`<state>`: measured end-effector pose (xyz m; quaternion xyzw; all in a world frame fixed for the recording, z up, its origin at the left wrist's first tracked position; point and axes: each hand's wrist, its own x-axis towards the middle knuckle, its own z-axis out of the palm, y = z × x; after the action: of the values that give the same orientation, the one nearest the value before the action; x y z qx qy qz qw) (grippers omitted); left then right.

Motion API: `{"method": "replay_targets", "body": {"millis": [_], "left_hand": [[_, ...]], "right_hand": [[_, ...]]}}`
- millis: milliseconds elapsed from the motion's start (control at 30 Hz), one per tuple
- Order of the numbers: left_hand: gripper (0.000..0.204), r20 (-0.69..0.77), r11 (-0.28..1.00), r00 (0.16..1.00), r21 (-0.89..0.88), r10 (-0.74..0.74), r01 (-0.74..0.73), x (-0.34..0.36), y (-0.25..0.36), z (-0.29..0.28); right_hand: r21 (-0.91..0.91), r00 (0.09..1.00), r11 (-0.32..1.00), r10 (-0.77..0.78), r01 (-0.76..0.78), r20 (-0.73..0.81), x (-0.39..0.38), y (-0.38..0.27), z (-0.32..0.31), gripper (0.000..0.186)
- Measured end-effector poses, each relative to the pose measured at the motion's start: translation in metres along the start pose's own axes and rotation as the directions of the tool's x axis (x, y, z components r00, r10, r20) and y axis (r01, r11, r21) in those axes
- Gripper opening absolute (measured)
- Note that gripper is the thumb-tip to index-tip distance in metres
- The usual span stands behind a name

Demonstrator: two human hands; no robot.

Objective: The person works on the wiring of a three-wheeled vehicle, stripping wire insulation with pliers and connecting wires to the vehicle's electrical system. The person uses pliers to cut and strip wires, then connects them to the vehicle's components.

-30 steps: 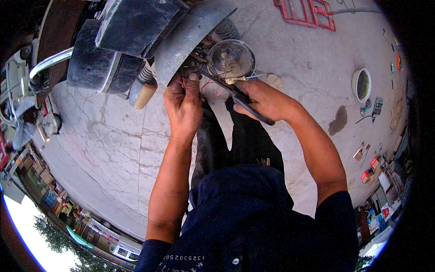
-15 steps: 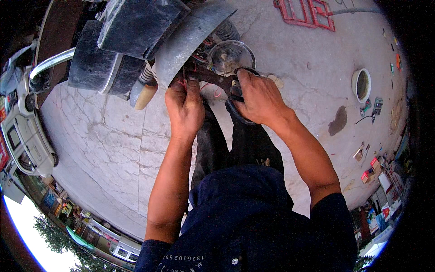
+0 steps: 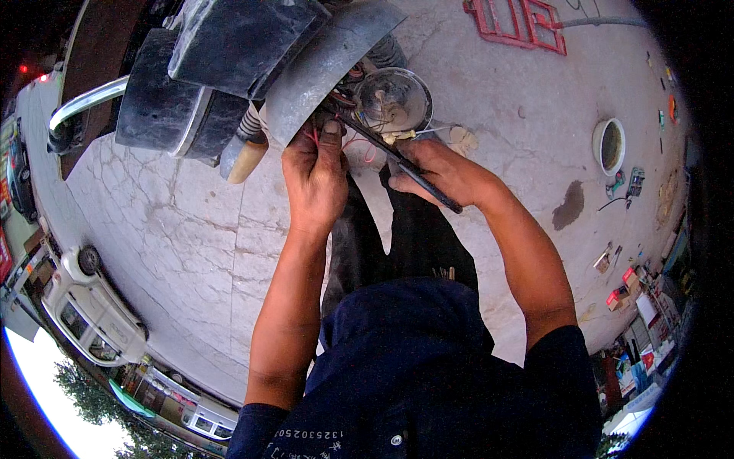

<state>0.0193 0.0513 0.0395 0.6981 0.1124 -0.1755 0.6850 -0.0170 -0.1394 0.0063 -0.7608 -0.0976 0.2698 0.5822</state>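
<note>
My left hand is closed on thin red wires just below the lower edge of a curved grey panel. My right hand grips the handles of a long dark plier-like tool, which reaches up-left toward my left fingertips; its jaws are partly hidden among wiring. Beside the tool is a round, dusty bowl-shaped housing, with a cream connector and loose wires under it. Black body panels and a ribbed hose with a tan cylinder adjoin the grey panel.
A red metal frame, a white bucket and small tools lie on cracked concrete at right. Boxes and clutter line the right edge. A curved chrome tube juts left. A white car is at lower left.
The tool's handles, spread half a second ago, are now together, with my right hand slightly lower. My left hand stays at the wires. A white car at the left has moved down the view.
</note>
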Motion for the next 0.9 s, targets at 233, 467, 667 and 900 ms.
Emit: {"method": "replay_targets", "body": {"millis": [233, 467, 667, 900], "left_hand": [[0.020, -0.004, 1.000, 1.000, 0.003, 0.013, -0.013, 0.002, -0.002, 0.000], [0.021, -0.004, 1.000, 1.000, -0.028, 0.015, -0.015, 0.002, -0.002, -0.001], [0.020, 0.003, 1.000, 1.000, -0.007, 0.017, -0.017, 0.002, -0.001, -0.001], [0.019, -0.042, 0.992, 0.996, 0.105, 0.074, -0.070, 0.003, 0.001, 0.000]], "right_hand": [[0.082, 0.983, 0.992, 0.082, -0.096, 0.162, 0.001, -0.006, -0.010, 0.037], [0.093, 0.969, 0.987, 0.108, -0.132, 0.223, 0.002, -0.015, -0.017, 0.036], [-0.135, 0.999, 0.990, 0.029, -0.026, 0.025, -0.001, -0.006, -0.006, 0.041], [-0.497, 0.969, 0.840, 0.127, -0.219, -0.213, 0.004, -0.022, 0.000, 0.047]]}}
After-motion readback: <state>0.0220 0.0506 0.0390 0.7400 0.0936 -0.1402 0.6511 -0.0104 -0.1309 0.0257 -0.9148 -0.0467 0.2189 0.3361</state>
